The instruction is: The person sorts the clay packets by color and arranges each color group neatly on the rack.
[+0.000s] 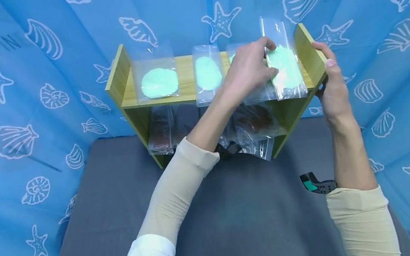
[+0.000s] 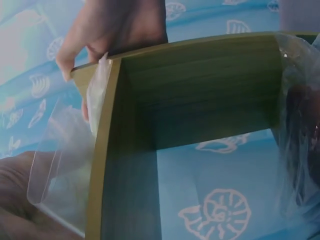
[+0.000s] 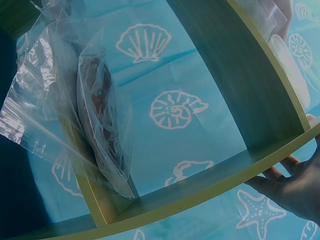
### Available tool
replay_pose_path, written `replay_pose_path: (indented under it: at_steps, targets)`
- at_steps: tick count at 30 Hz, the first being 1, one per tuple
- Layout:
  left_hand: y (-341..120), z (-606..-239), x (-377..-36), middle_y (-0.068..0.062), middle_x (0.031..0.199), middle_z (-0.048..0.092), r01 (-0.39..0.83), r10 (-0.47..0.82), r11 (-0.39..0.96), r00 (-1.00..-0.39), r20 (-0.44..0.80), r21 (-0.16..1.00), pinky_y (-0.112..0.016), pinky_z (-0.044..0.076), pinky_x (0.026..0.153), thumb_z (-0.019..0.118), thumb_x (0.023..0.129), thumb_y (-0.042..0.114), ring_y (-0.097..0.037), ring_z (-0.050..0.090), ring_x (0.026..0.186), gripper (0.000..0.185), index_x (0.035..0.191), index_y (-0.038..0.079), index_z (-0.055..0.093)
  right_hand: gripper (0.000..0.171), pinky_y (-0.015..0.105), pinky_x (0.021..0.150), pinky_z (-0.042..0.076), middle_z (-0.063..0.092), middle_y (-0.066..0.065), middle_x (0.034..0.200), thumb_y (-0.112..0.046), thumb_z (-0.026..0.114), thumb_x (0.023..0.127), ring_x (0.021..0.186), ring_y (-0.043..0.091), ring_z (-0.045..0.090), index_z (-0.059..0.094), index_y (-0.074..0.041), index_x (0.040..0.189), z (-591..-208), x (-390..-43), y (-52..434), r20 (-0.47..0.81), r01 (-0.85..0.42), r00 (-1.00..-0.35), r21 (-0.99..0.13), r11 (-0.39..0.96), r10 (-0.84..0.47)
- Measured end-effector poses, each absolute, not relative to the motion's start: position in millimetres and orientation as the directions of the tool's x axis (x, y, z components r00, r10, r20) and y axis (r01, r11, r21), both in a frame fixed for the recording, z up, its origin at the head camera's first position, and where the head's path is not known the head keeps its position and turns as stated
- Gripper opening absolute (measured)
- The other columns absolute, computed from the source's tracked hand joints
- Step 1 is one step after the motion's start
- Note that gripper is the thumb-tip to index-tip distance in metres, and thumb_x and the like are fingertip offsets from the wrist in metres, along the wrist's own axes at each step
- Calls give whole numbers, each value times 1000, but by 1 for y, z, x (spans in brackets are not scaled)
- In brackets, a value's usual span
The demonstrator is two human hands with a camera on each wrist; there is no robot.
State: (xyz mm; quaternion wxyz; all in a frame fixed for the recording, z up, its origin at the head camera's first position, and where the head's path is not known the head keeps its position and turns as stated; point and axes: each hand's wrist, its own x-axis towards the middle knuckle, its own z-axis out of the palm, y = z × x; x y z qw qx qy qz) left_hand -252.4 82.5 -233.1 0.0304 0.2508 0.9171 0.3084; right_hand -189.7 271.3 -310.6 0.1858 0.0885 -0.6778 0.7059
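My left hand pinches the left edge of a clear zip bag holding a pale mint-green lump, at the right end of the shelf's upper board. In the left wrist view, that hand is partly behind the see-through plastic. My right hand grips the right side panel of the wooden shelf, thumb and fingers around its edge. Fingers of the right hand also show against the panel in the right wrist view. Another mint-green bag lies partly hidden under the left hand.
Two more mint-green bags, a wide one and a narrow one, stand left on the upper board. Below are bags with dark reddish-brown contents. A grey table bears the shelf; a blue shell-patterned curtain hangs behind.
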Motion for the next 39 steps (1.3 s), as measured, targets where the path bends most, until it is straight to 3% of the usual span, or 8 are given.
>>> replay_pose_path:
  at_steps: [4,7,12,17,26,34,39]
  targets:
    - [86,-237,-251,11,114,64,403,431,754,-900,73,519,-28,35,89,76,88,34,-9,55,101,53,137,27,57,48,34,70,40,43,14,123,-37,34,101,97,23,45,47,-25,146,-311,-190,271,377,-380,-916,-925,1,138]
    - [88,-239,-250,15,115,65,373,396,799,-917,53,471,-32,29,89,75,87,44,-10,53,97,53,137,33,58,48,35,73,40,41,13,126,-38,34,101,102,23,44,46,-25,146,-311,-190,272,383,-385,-914,-923,7,137]
    - [91,-242,-251,15,110,68,376,390,811,-919,65,448,-32,26,86,74,87,47,-12,50,90,50,134,34,61,48,34,73,41,40,13,127,-37,35,100,102,23,44,47,-24,145,-311,-190,271,393,-399,-909,-917,-16,136]
    - [94,-246,-251,14,99,70,389,388,811,-917,94,437,-32,27,90,74,87,47,-11,52,98,47,131,33,64,49,34,72,41,40,13,127,-36,35,99,102,23,44,48,-24,145,-311,-189,270,391,-398,-910,-917,-21,140]
    - [94,-248,-251,9,132,57,397,383,815,-916,123,422,-31,28,95,71,88,49,-11,45,124,44,128,33,67,49,35,73,41,40,12,129,-37,36,99,105,23,44,48,-25,145,-311,-190,270,393,-399,-907,-917,-13,150]
    - [95,-249,-251,17,135,57,403,391,836,-914,112,371,-32,26,93,60,97,46,-15,48,108,34,130,39,63,49,35,71,42,41,14,129,-38,35,100,104,24,45,47,-24,146,-312,-191,270,406,-410,-903,-912,2,141]
    - [92,-248,-248,20,136,55,403,391,831,-914,113,385,-33,26,94,58,98,47,-14,47,112,36,134,41,60,50,35,73,42,41,14,131,-38,35,100,105,24,45,46,-24,147,-311,-190,269,412,-416,-901,-909,2,134]
